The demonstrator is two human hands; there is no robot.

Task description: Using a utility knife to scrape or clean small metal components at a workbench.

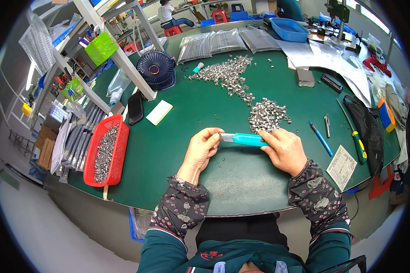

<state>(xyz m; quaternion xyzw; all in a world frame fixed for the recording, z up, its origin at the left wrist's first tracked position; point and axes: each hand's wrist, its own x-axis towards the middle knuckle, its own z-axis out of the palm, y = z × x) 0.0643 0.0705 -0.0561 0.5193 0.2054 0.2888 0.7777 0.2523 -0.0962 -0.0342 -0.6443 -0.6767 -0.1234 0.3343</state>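
Note:
My right hand is closed around the teal handle of a utility knife, whose blade points left. At the blade's tip, my left hand pinches a small metal ring, mostly hidden by the fingers. Just beyond my right hand lies a pile of small silvery metal rings. A larger heap of the same rings spreads farther back on the green table. A few tiny bits lie on the table below the blade.
On the left stand a red basket of small metal parts, a phone and a dark blue fan. To the right lie a blue pen, a screwdriver and a paper slip. Bagged rods line the back.

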